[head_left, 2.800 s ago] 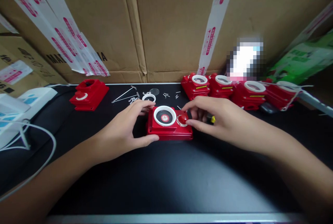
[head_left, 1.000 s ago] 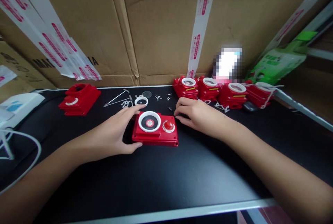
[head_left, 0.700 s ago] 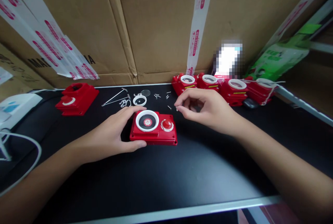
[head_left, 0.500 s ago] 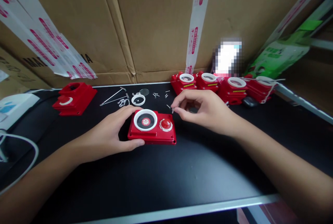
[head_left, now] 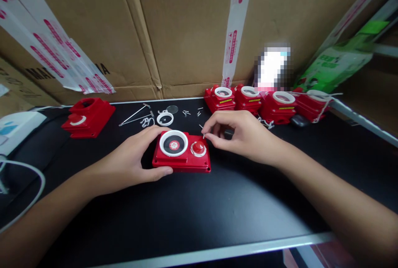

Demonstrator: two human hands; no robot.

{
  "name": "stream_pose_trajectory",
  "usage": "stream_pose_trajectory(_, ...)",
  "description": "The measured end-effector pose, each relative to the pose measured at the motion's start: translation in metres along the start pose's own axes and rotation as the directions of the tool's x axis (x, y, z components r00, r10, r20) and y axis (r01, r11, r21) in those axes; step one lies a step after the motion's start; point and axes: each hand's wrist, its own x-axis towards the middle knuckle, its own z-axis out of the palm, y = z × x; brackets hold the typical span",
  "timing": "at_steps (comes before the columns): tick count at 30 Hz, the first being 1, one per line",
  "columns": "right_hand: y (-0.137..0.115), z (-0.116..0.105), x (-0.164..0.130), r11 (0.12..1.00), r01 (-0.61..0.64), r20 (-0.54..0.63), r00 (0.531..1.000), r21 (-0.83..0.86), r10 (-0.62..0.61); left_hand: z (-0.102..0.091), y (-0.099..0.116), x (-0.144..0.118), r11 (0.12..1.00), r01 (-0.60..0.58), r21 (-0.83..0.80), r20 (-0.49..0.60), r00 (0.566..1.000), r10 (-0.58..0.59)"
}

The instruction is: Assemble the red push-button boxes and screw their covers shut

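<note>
A red box (head_left: 169, 161) with a white ring (head_left: 160, 143) around a dark round window and a red dome button (head_left: 198, 147) lies on the black table. My left hand (head_left: 132, 158) grips its left side, thumb at the front edge and fingers behind. At the box's far right corner, my right hand (head_left: 238, 133) pinches a small screw (head_left: 204, 136) between thumb and index finger. Another screw (head_left: 200, 126) lies just behind those fingertips. Farther back are several loose screws (head_left: 185, 113), a loose white ring (head_left: 165, 119) and a clear disc (head_left: 172, 109).
Several similar red boxes (head_left: 220, 101) line the back right; one without a ring, a red housing (head_left: 88, 118), sits at the left. Hex keys (head_left: 133, 114) lie at the back. A cardboard wall (head_left: 186, 31) rises behind, and a white cable (head_left: 34, 168) loops at the left.
My right hand has moved slightly left with the screw, to the box's far right corner. My left hand and the red box stay in place.
</note>
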Motion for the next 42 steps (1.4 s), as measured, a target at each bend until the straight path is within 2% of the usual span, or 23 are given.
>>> stream_pose_trajectory(4,-0.004,-0.012,-0.002,0.997,0.035,0.015,0.999,-0.065,-0.034,0.000,0.001,-0.001,1.000,0.023,0.005,-0.003,1.000,-0.023)
stream_pose_trajectory(6,-0.009,-0.025,-0.003,0.994,0.029,-0.081,0.996,-0.104,-0.037,0.000,0.002,-0.001,0.999,0.032,0.006,-0.005,0.999,-0.032)
stream_pose_trajectory(8,-0.012,-0.039,-0.005,0.981,-0.040,-0.232,0.973,-0.190,-0.005,0.000,0.002,-0.001,1.000,0.031,0.002,-0.009,0.999,-0.031)
stream_pose_trajectory(9,-0.013,-0.046,-0.005,0.962,-0.086,-0.266,0.964,-0.261,0.014,-0.001,0.002,-0.001,1.000,0.029,-0.002,-0.010,1.000,-0.029)
stream_pose_trajectory(10,-0.012,-0.052,-0.006,0.938,-0.112,-0.244,0.969,-0.327,0.031,-0.001,0.002,-0.001,1.000,0.028,-0.007,-0.007,1.000,-0.028)
stream_pose_trajectory(13,-0.003,-0.064,-0.011,0.852,-0.157,-0.027,0.986,-0.499,0.165,0.000,0.000,-0.001,1.000,0.029,-0.009,-0.006,1.000,-0.030)
stream_pose_trajectory(15,0.007,-0.068,-0.018,0.800,-0.187,0.075,0.958,-0.570,0.277,0.001,-0.002,-0.002,1.000,0.029,0.004,-0.006,1.000,-0.029)
stream_pose_trajectory(18,0.022,-0.069,-0.034,0.720,-0.239,0.128,0.901,-0.652,0.415,0.002,-0.003,-0.002,0.999,0.032,0.012,-0.001,0.999,-0.032)
stream_pose_trajectory(21,0.028,-0.068,-0.043,0.690,-0.191,0.180,0.886,-0.698,0.427,0.003,-0.003,-0.001,1.000,0.029,0.009,-0.002,1.000,-0.029)
stream_pose_trajectory(23,0.024,-0.069,-0.041,0.704,-0.140,0.198,0.905,-0.697,0.376,0.003,-0.003,0.000,1.000,0.026,0.005,-0.012,1.000,-0.026)
stream_pose_trajectory(26,0.008,-0.077,-0.033,0.753,-0.144,0.125,0.950,-0.642,0.288,0.004,-0.003,0.000,1.000,0.028,0.001,-0.031,0.999,-0.028)
stream_pose_trajectory(28,-0.006,-0.083,-0.029,0.798,-0.204,-0.002,0.969,-0.567,0.247,0.004,-0.004,-0.001,1.000,0.029,0.009,-0.028,0.999,-0.029)
stream_pose_trajectory(30,-0.018,-0.086,-0.027,0.896,-0.212,-0.139,0.976,-0.391,0.171,0.004,-0.004,-0.001,1.000,0.023,0.018,-0.023,0.999,-0.023)
stream_pose_trajectory(32,-0.026,-0.081,-0.025,0.978,-0.167,-0.302,0.945,-0.121,0.124,0.004,-0.004,-0.001,1.000,0.022,0.014,-0.021,1.000,-0.022)
stream_pose_trajectory(34,-0.030,-0.068,-0.020,0.992,-0.082,-0.443,0.889,0.100,0.118,0.004,-0.004,-0.002,1.000,0.029,-0.001,-0.017,0.999,-0.029)
stream_pose_trajectory(37,-0.031,-0.040,-0.012,0.975,-0.023,-0.502,0.855,0.221,0.134,0.004,-0.005,-0.002,0.999,0.042,-0.014,-0.007,0.999,-0.042)
stream_pose_trajectory(40,-0.029,-0.017,-0.008,0.976,0.039,-0.566,0.820,0.213,0.091,0.006,-0.008,-0.002,0.999,0.035,-0.011,-0.008,0.999,-0.035)
stream_pose_trajectory(42,-0.029,-0.011,-0.008,0.976,0.069,-0.582,0.811,0.206,0.066,0.007,-0.010,-0.002,0.999,0.033,-0.009,-0.007,0.999,-0.033)
